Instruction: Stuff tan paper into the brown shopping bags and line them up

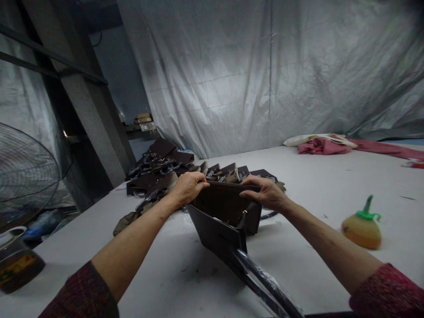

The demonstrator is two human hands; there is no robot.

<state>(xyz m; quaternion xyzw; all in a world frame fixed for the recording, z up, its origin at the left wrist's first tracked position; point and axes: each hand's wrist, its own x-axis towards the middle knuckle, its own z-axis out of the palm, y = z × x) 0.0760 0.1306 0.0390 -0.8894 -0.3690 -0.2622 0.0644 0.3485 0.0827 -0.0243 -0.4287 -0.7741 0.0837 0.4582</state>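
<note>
A dark brown handbag (215, 234) stands on the white table in front of me, its top spread apart so the dark inside shows. My left hand (189, 187) pinches the far rim near its left corner. Near the right corner of that same rim, my right hand (266, 192) grips with the thumb inside the bag. The plastic-wrapped handle (265, 282) hangs from the near side towards me. A small metal fitting sits by the bag's right side. The bottom of the inside is too dark to make out.
Behind the bag lie many similar dark bags (162, 161) in a heap and a row. On the right is a glue bottle with a green nozzle (362, 227); beyond it, red cloth (324, 146). A jar (20, 265) and a fan (26, 172) are at the left.
</note>
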